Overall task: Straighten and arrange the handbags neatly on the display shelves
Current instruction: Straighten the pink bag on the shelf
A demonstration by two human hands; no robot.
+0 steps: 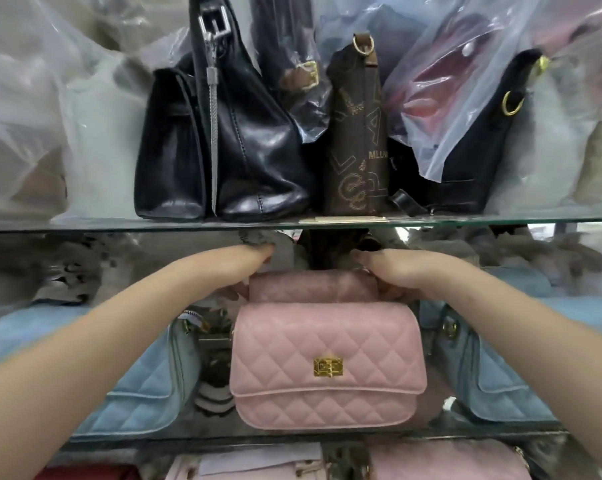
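Bare left hand (249, 263) and right hand (393, 271) on 2 bare forearms (119, 327).

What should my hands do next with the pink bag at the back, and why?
Probably nudge the rear pink bag to sit centred behind the front pink bag. Your left hand and right hand hold its ends, and it looks shifted left of the front one.

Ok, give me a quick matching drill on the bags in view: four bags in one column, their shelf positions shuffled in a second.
1. pink quilted flap bag with gold clasp
2. glossy black leather handbag with silver buckle
3. brown monogram-print pouch
4. darker pink bag, no clasp showing

A. upper glass shelf, centre
B. middle glass shelf, rear, between left hand and right hand
C. middle shelf, front centre
D. upper shelf, left of the pouch

Pairs: 1-C, 2-D, 3-A, 4-B
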